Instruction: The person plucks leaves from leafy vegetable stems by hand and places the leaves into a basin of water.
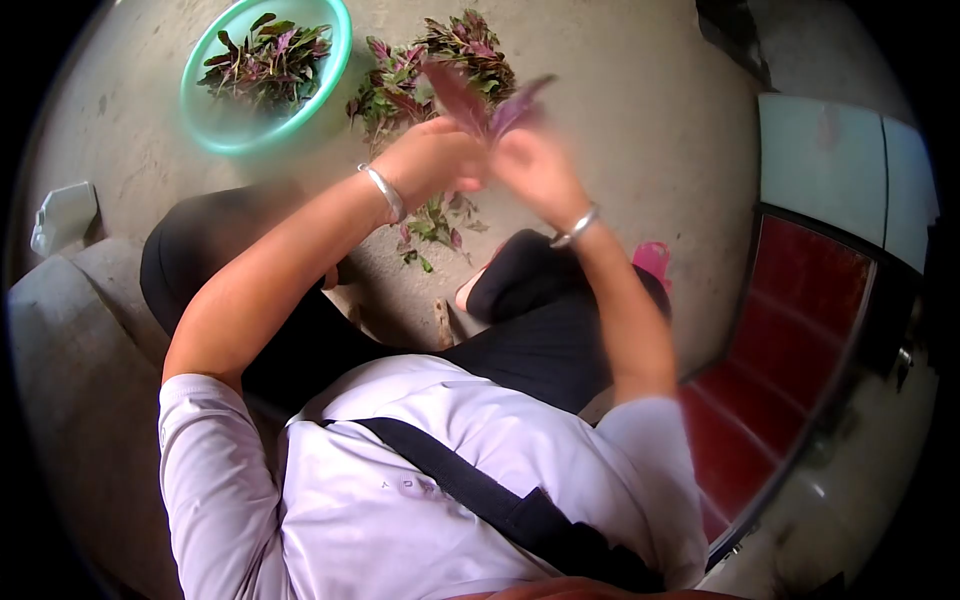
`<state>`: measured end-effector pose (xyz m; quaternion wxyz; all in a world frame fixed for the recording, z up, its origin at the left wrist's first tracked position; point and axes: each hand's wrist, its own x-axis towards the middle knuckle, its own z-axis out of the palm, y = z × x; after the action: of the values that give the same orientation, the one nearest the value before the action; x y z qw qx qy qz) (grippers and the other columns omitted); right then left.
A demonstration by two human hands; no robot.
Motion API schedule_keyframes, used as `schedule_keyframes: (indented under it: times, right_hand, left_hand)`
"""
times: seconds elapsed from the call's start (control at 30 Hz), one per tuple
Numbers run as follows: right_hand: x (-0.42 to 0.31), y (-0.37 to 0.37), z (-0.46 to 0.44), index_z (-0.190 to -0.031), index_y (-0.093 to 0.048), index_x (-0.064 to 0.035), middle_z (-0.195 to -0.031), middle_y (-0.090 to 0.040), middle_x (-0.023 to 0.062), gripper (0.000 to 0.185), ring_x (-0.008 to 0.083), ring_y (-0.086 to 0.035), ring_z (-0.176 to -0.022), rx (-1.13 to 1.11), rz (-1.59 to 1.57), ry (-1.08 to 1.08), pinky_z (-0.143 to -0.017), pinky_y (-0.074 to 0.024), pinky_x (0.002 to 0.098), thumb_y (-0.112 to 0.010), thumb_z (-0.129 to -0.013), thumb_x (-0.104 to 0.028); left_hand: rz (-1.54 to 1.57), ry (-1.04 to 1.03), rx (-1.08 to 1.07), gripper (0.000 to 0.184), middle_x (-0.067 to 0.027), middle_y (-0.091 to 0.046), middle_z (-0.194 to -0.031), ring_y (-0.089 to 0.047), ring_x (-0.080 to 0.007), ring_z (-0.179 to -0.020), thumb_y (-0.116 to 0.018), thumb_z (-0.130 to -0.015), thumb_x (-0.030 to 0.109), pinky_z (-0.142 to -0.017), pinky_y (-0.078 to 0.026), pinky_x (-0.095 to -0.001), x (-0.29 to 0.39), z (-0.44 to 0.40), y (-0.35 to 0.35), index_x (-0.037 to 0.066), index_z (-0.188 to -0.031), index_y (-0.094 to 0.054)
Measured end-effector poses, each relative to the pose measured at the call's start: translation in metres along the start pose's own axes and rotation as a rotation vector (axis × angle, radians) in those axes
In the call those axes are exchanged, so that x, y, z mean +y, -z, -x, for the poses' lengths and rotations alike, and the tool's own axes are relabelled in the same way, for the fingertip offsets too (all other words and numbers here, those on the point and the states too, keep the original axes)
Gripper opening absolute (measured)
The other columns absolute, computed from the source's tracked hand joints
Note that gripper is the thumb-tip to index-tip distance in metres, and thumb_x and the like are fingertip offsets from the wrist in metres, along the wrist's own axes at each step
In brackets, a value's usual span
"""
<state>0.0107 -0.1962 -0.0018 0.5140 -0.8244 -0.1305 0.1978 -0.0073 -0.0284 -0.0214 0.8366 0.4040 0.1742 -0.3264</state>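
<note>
My left hand (432, 160) and my right hand (540, 172) meet in front of me at the base of a purple-leaved vegetable sprig (516, 108). Its broad leaves spread upward between them and are blurred. Fingers of both hands are curled in at the stem, which they hide. Just beyond lies a pile of purple and green leafy sprigs (470, 52) on the floor. Below my hands are scattered loose leaves (432, 225). To the left, a green plastic basin (342, 60) holds a heap of similar leafy greens (268, 62).
My bent legs in black trousers (540, 350) flank the scattered leaves. On the right stands a cabinet with red panels (800, 310) and pale doors (822, 160). A whitish plastic container (66, 216) is at far left, and a pink object (652, 260) is beside my right knee.
</note>
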Motion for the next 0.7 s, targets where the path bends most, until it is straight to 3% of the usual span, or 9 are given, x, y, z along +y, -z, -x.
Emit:
schedule_keyframes:
  times: [0.03, 0.17, 0.23, 0.37, 0.43, 0.5, 0.57, 0.63, 0.7]
  right_hand:
    - [-0.003, 0.000, 0.003, -0.080, -0.058, 0.0026, -0.067, -0.058, 0.0044, 0.016, 0.0092, -0.052, -0.060, -0.064, 0.081, -0.105, -0.056, -0.0438, 0.0239, -0.060, -0.075, -0.013]
    - [-0.004, 0.001, 0.000, -0.090, -0.059, 0.0022, -0.076, -0.062, 0.0065, 0.022, 0.0098, -0.055, -0.067, -0.198, 0.054, -0.093, -0.061, -0.0459, 0.0247, -0.059, -0.076, -0.015]
    - [-0.009, 0.002, -0.002, -0.091, -0.059, 0.0022, -0.078, -0.062, 0.0067, 0.023, 0.0099, -0.056, -0.068, -0.207, 0.023, -0.117, -0.062, -0.0461, 0.0249, -0.059, -0.077, -0.016]
    - [0.001, 0.001, -0.012, -0.089, -0.060, 0.0012, -0.072, -0.061, 0.0063, 0.022, 0.0105, -0.055, -0.063, -0.217, 0.138, -0.091, -0.060, -0.0457, 0.0249, -0.057, -0.079, -0.018]
    - [0.020, 0.000, -0.020, -0.088, -0.060, 0.0010, -0.069, -0.060, 0.0054, 0.023, 0.0100, -0.054, -0.057, -0.204, 0.180, -0.084, -0.055, -0.0459, 0.0254, -0.056, -0.079, -0.020]
    - [0.038, -0.008, -0.031, -0.087, -0.061, 0.0002, -0.066, -0.059, 0.0043, 0.023, 0.0088, -0.054, -0.052, -0.185, 0.012, -0.203, -0.049, -0.0456, 0.0245, -0.056, -0.079, -0.021]
    - [0.062, -0.021, -0.044, -0.087, -0.061, 0.0004, -0.067, -0.060, 0.0044, 0.021, 0.0111, -0.057, -0.051, -0.165, 0.103, -0.263, -0.050, -0.0459, 0.0241, -0.054, -0.079, -0.018]
    - [0.101, -0.041, -0.062, -0.087, -0.061, 0.0000, -0.068, -0.061, 0.0052, 0.020, 0.0135, -0.059, -0.051, -0.167, 0.097, -0.359, -0.048, -0.0460, 0.0245, -0.052, -0.080, -0.017]
    - [0.133, -0.062, -0.081, -0.086, -0.061, 0.0004, -0.070, -0.061, 0.0063, 0.020, 0.0157, -0.061, -0.051, -0.163, 0.080, -0.487, -0.045, -0.0460, 0.0253, -0.050, -0.081, -0.015]
  left_hand:
    - [-0.009, 0.034, -0.010, 0.002, -0.0043, -0.059, -0.082, -0.057, -0.0118, -0.068, -0.049, -0.085, 0.008, -0.062, -0.049, -0.0252, 0.000, 0.002, -0.003, 0.008, -0.084, -0.051]
    - [-0.156, 0.006, 0.094, 0.007, -0.0073, -0.059, -0.076, -0.060, -0.0170, -0.068, -0.051, -0.083, 0.007, -0.059, -0.050, -0.0267, -0.005, -0.003, 0.016, 0.006, -0.077, -0.048]
    - [0.006, 0.008, 0.217, 0.007, -0.0122, -0.060, -0.077, -0.060, -0.0179, -0.064, -0.049, -0.083, 0.005, -0.058, -0.050, -0.0277, 0.003, 0.000, 0.018, 0.005, -0.077, -0.047]
    - [0.058, -0.340, 0.301, 0.012, -0.0204, -0.058, -0.089, -0.057, -0.0203, -0.067, -0.047, -0.081, 0.002, -0.056, -0.049, -0.0261, 0.041, -0.004, 0.076, -0.008, -0.086, -0.047]
    - [0.075, -0.452, 0.447, 0.020, -0.0238, -0.054, -0.096, -0.057, -0.0245, -0.074, -0.045, -0.082, 0.000, -0.063, -0.052, -0.0265, 0.081, 0.009, 0.122, -0.014, -0.096, -0.042]
    - [0.335, -0.726, 0.767, 0.023, -0.0147, -0.056, -0.088, -0.058, -0.0228, -0.075, -0.048, -0.080, 0.006, -0.063, -0.050, -0.0253, 0.105, 0.021, 0.129, -0.011, -0.097, -0.046]
    - [0.329, -0.666, 0.920, 0.042, -0.0298, -0.037, -0.115, -0.055, -0.0357, -0.089, -0.048, -0.081, 0.006, -0.083, -0.051, -0.0336, 0.118, 0.025, 0.158, -0.016, -0.111, -0.028]
    - [0.178, -0.511, 0.735, 0.047, -0.0300, -0.035, -0.116, -0.050, -0.0395, -0.100, -0.053, -0.079, 0.008, -0.081, -0.051, -0.0372, 0.105, 0.017, 0.212, -0.015, -0.110, -0.028]
    - [0.300, -0.487, 0.644, 0.039, -0.0286, -0.040, -0.113, -0.052, -0.0371, -0.098, -0.053, -0.080, 0.007, -0.082, -0.050, -0.0372, 0.096, 0.028, 0.142, -0.013, -0.109, -0.035]
